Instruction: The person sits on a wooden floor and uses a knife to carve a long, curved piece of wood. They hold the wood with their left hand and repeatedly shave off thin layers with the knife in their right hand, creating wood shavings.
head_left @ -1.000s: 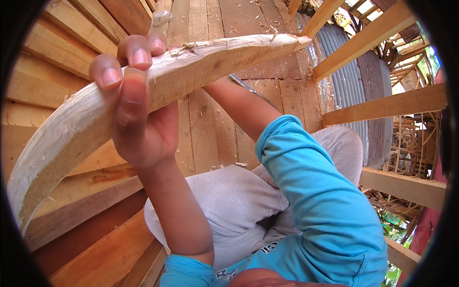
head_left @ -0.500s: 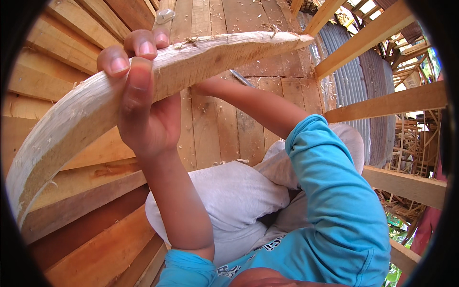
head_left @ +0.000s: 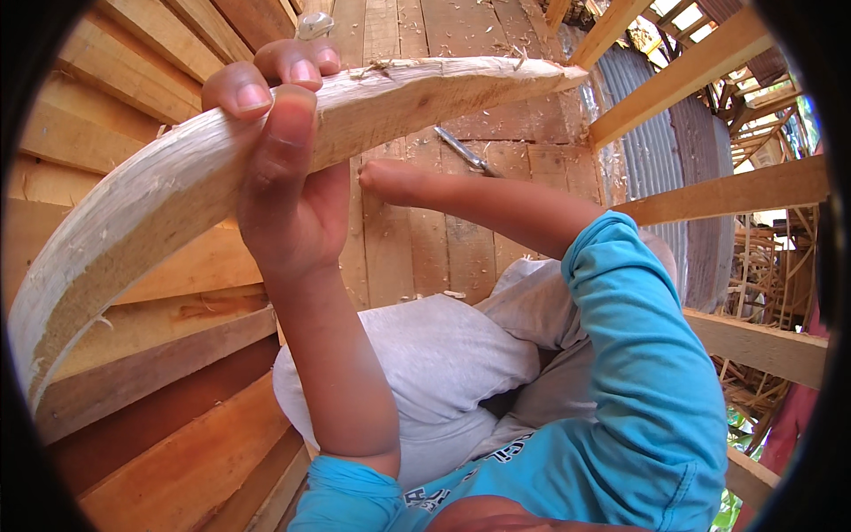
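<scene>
My left hand (head_left: 288, 164) grips a long curved piece of pale wood (head_left: 390, 108), thumb on the near face and fingers over the top edge. The wood is raised above the floor and stretches from the lower left to the upper right. Its surface looks freshly shaved, with fibres and shavings clinging along the top edge. Below the wood, my right hand (head_left: 390, 183) shows as a rounded end of the bent right arm; I cannot make out separate fingers. It stands apart from the wood. A slim silver metal tool (head_left: 467, 152) lies on the floor just beyond that forearm.
Stacked planks (head_left: 177, 443) line the left side. The plank floor (head_left: 386, 239) carries scattered wood shavings. A small clear object (head_left: 315, 25) lies at the far end. On the right stand wooden rails (head_left: 722, 191) and corrugated metal sheeting (head_left: 643, 115). My crossed legs (head_left: 425, 346) are below.
My left hand has shifted slightly right relative to the view, still gripping the wood. My right arm has moved right and its end has come out from behind the wood; more of the metal tool shows.
</scene>
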Demonstrator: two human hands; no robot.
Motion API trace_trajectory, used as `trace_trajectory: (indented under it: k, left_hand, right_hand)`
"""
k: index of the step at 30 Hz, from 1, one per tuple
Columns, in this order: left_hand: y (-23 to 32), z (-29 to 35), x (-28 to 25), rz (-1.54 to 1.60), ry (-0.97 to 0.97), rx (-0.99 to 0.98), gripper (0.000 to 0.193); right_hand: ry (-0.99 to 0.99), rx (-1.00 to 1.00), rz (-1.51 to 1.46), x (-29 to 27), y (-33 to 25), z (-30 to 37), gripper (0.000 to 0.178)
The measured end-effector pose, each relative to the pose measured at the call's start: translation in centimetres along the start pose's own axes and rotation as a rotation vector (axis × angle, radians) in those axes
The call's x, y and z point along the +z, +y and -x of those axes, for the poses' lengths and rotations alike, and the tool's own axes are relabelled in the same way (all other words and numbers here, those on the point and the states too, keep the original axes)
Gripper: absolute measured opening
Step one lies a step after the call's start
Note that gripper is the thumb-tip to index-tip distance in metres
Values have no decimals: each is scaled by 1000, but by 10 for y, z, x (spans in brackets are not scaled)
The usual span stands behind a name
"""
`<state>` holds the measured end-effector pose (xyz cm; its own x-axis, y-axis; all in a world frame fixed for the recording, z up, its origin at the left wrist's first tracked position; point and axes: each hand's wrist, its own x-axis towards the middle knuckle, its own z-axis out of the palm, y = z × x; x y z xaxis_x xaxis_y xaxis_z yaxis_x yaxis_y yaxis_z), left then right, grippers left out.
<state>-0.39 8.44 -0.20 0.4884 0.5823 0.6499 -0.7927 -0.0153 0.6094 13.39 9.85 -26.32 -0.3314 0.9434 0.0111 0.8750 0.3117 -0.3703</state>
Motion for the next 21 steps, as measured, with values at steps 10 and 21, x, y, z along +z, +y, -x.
trace_trajectory:
  k: [10, 21]
  left_hand:
    - [1, 2, 0, -2, 15, 1, 11]
    - [2, 2, 9, 56, 96, -43, 17]
  right_hand:
    - [-36, -310, 357, 1, -36, 43, 9]
    - [-611, 62, 265, -62, -32, 77, 11]
